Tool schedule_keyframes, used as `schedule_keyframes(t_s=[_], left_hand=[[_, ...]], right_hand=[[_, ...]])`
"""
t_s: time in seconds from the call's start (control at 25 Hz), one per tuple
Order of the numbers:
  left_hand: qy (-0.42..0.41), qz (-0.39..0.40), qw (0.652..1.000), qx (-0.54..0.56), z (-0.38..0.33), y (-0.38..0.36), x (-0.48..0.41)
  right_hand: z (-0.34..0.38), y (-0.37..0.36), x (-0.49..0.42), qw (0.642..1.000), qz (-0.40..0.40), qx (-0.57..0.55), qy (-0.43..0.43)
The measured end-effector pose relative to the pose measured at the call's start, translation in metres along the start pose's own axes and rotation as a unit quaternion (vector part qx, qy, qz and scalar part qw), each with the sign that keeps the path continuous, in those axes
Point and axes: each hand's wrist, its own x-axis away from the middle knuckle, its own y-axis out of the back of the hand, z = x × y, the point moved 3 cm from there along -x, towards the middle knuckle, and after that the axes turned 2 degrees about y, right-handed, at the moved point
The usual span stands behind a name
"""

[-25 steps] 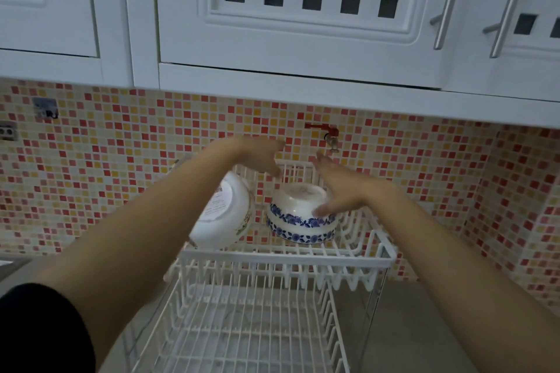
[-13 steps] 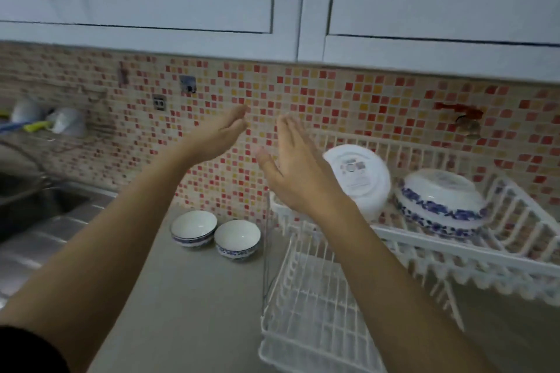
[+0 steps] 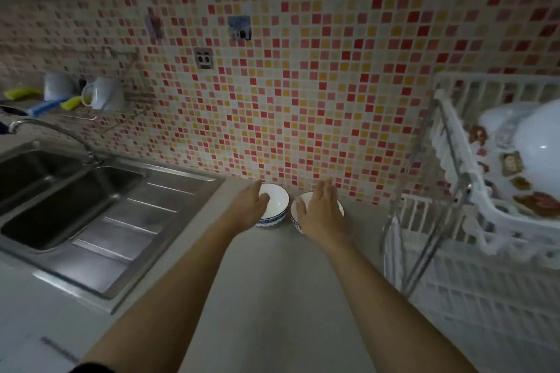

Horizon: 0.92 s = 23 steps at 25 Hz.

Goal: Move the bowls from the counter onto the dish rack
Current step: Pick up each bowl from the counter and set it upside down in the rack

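Two small white bowls with blue-patterned bands stand side by side on the grey counter (image 3: pixel 272 297) against the mosaic backsplash. My left hand (image 3: pixel 247 209) holds the left bowl (image 3: pixel 277 201) by its rim, thumb inside and fingers outside. My right hand (image 3: pixel 319 212) lies flat over the right bowl (image 3: pixel 304 199), fingers stretched out and thumb down its left wall, hiding most of it. The white two-tier dish rack (image 3: pixel 472 191) stands at the right, with a large white bowl (image 3: pixel 536 142) on its upper tier.
A steel double sink (image 3: pixel 69 191) with a drainboard and a curved faucet (image 3: pixel 51 127) fills the left. White mugs (image 3: pixel 103 94) and brushes sit on a wall shelf behind it. The rack's metal leg (image 3: pixel 424 251) stands close to the right of the bowls.
The view swung left from the rack and down to the counter. Both hands dropped from mid-air onto the two small bowls.
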Motion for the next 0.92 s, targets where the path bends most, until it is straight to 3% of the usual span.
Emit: schedule_keyframes(t_s=[0.24,0.36,0.48,0.6,0.8,0.92], left_hand=[[0.009,0.063,0.992,0.111,0.024,-0.107,-0.047],[0.078,0.075,0.976,0.189,0.035,-0.143,-0.068],[0.190,0.122,0.925,0.305,0.038,-0.168,-0.077],[0.212,0.126,0.876,0.415,0.035,-0.182,-0.081],[0.198,0.113,0.834,0.503,0.031,-0.165,-0.066],[0.210,0.112,0.756,0.609,0.011,-0.124,-0.055]], right_hand=[[-0.083,-0.044,-0.048,0.974,-0.057,-0.040,-0.217],[-0.119,-0.066,-0.069,0.964,-0.024,-0.056,-0.258],[-0.152,-0.101,-0.089,0.966,0.019,-0.062,-0.251],[-0.155,-0.112,-0.088,0.932,0.012,-0.161,-0.325],[-0.133,-0.087,-0.065,0.926,-0.067,-0.230,-0.291],[-0.097,-0.056,-0.049,0.935,-0.094,-0.281,-0.194]])
